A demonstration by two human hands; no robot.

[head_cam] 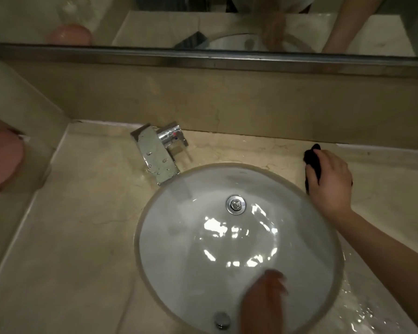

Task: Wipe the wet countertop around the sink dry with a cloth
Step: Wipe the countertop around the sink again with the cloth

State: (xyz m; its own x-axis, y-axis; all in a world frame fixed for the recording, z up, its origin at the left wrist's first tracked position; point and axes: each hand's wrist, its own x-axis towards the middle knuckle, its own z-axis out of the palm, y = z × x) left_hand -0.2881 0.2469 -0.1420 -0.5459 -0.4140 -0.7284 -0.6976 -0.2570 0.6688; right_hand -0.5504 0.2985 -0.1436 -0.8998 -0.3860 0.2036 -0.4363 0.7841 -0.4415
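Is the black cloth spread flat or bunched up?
Bunched: the black cloth sits crumpled under the right hand on the beige marble countertop.

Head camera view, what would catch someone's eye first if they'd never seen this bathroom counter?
The round white sink basin fills the middle, glare on its wet bowl, with the blurred left hand over its near edge. At the basin's right rim the right hand presses a black cloth onto the beige marble countertop. Puddles glisten on the counter at lower right, and a droplet-covered chrome faucet stands behind the basin.

Beige marble backsplash (227,104) below metal-framed mirror (203,20); dim light; pink round object (0,160) at left.
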